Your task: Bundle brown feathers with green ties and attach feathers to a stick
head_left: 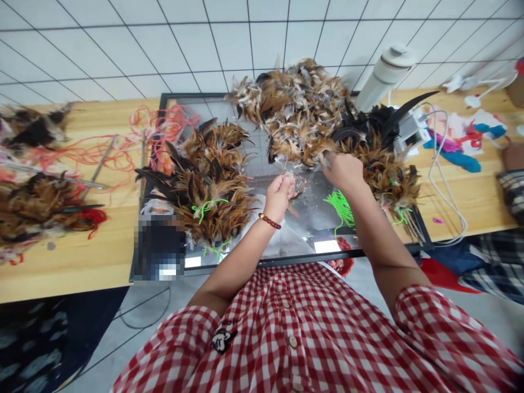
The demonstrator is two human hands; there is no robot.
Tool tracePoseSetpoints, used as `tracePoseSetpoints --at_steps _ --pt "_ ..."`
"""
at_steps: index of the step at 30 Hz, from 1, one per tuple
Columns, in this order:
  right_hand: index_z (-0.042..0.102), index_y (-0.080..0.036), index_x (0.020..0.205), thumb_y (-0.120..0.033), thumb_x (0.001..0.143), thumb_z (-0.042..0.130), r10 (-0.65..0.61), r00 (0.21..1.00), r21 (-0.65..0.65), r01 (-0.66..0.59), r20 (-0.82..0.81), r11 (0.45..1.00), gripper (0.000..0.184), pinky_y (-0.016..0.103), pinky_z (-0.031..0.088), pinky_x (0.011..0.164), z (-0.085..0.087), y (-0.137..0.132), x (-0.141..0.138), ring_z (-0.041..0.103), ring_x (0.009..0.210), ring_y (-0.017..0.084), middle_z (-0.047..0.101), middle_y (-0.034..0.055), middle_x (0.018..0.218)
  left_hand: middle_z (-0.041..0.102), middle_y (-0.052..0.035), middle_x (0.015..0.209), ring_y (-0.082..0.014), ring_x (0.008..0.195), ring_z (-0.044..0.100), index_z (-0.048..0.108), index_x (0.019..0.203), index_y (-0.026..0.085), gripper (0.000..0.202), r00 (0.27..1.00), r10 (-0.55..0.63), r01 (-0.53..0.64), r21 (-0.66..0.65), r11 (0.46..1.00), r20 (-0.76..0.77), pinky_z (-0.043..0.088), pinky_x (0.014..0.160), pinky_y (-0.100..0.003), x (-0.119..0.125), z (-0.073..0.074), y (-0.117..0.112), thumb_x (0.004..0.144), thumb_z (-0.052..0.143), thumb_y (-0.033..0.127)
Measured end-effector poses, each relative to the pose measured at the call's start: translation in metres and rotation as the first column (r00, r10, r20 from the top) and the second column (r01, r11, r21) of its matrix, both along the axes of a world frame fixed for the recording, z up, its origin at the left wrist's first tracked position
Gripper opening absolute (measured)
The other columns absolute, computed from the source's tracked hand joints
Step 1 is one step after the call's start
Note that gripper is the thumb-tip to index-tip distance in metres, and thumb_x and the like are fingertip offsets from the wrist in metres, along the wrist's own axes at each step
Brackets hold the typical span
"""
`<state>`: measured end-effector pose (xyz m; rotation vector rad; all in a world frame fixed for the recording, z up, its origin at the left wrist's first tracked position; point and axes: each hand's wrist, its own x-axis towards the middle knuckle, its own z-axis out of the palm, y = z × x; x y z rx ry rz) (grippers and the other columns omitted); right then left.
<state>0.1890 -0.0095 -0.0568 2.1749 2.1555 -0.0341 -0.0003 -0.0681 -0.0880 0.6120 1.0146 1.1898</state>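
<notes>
My left hand (279,195) is closed in a fist on a small bunch of brown feathers (295,184), held above a glass pane (315,215) in a black frame. My right hand (344,169) reaches into the near edge of a big loose heap of brown and grey feathers (298,109), its fingers curled among them; what they pinch is hidden. A pile of tied brown feather bundles (208,185) with green string lies left of my left hand. A tangle of green string (340,204) lies on the pane below my right hand.
A wooden table (82,256) carries more feather bundles (36,202) and red string (159,131) at the left. A white cylinder (385,73), a white cable (446,202) and coloured scraps (462,142) lie at the right. Another person's checked sleeve (511,185) shows at the right edge.
</notes>
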Motion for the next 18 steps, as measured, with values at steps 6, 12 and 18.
tracePoseSetpoints --at_steps 6,12,18 --pt "0.079 -0.006 0.114 -0.019 0.094 0.047 -0.010 0.999 -0.003 0.010 0.041 1.000 0.040 0.041 0.052 0.079 -0.003 0.007 0.003 0.074 0.101 0.037 0.077 0.0269 0.114 0.036 0.0084 0.057 -0.0049 0.049 0.033 0.056 0.074 0.019 0.034 0.992 0.123 -0.123 0.030 0.992 -0.003 0.047 0.062 -0.020 -0.006 -0.002 0.007 0.100 0.064 0.040" --pt "0.077 -0.016 0.114 -0.028 0.097 0.048 0.220 0.974 0.134 -0.212 -0.045 0.968 0.036 0.035 0.045 0.074 0.042 -0.027 0.013 0.071 0.088 0.028 0.081 0.0150 0.106 0.042 0.0070 0.059 -0.0058 0.051 0.036 0.058 0.076 0.020 0.036 0.988 0.147 -0.140 0.115 0.983 -0.055 0.048 0.063 -0.021 -0.007 -0.006 0.009 0.100 0.064 0.046" --pt "0.076 -0.015 0.104 -0.015 0.093 0.051 0.535 0.845 0.023 -0.535 0.030 0.844 0.028 0.036 0.037 0.067 0.061 -0.049 -0.028 0.066 0.074 0.024 0.078 0.0150 0.093 0.070 -0.0022 0.078 -0.0158 0.079 0.065 0.067 0.081 0.022 0.027 0.949 0.148 -0.047 0.339 0.940 -0.279 0.053 0.083 -0.029 -0.005 -0.001 -0.002 0.098 0.066 0.043"
